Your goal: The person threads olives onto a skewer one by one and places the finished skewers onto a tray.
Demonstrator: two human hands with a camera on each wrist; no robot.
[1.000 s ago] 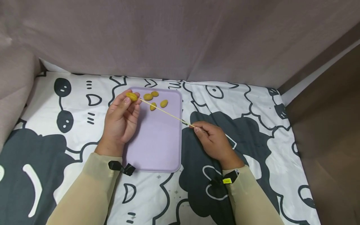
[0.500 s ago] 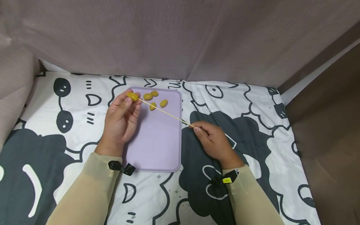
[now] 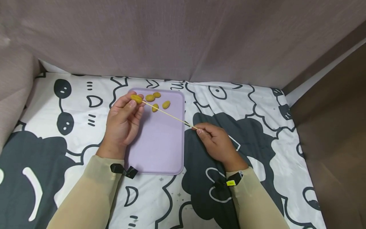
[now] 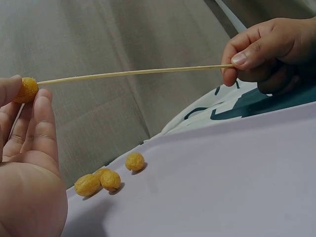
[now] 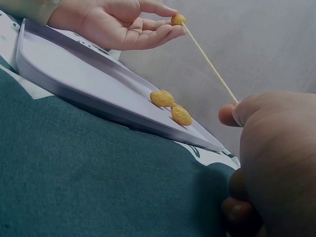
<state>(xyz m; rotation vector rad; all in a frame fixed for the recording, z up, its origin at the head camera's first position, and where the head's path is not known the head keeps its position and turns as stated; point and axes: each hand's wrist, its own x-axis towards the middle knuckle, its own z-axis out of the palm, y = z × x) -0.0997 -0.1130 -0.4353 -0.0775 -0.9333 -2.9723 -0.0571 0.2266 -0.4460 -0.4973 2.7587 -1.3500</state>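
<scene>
My left hand (image 3: pixel 123 122) pinches a small yellow, wrinkled oval fruit (image 3: pixel 136 99) between thumb and fingertips, above the far left of a lilac tray (image 3: pixel 160 149). My right hand (image 3: pixel 218 143), off the tray's right side, pinches the near end of a thin wooden skewer (image 3: pixel 168 114). The skewer runs across to the fruit, its far end at the fruit's right side; in the left wrist view the skewer (image 4: pixel 133 72) meets the yellow fruit (image 4: pixel 27 91) end-on. Several similar fruits (image 3: pixel 166 104) lie on the tray's far part, below the skewer in the left wrist view.
The tray lies on a white cloth (image 3: pixel 83 133) with dark cartoon prints. A grey-brown curtain (image 3: pixel 183 41) hangs behind, and a brown panel (image 3: pixel 337 127) stands on the right. Both wrists wear black straps (image 3: pixel 124 170).
My left hand's fingertips and the pinched fruit have shifted slightly to the right. The right hand stays nearly still with the skewer; the fruits on the tray lie as before.
</scene>
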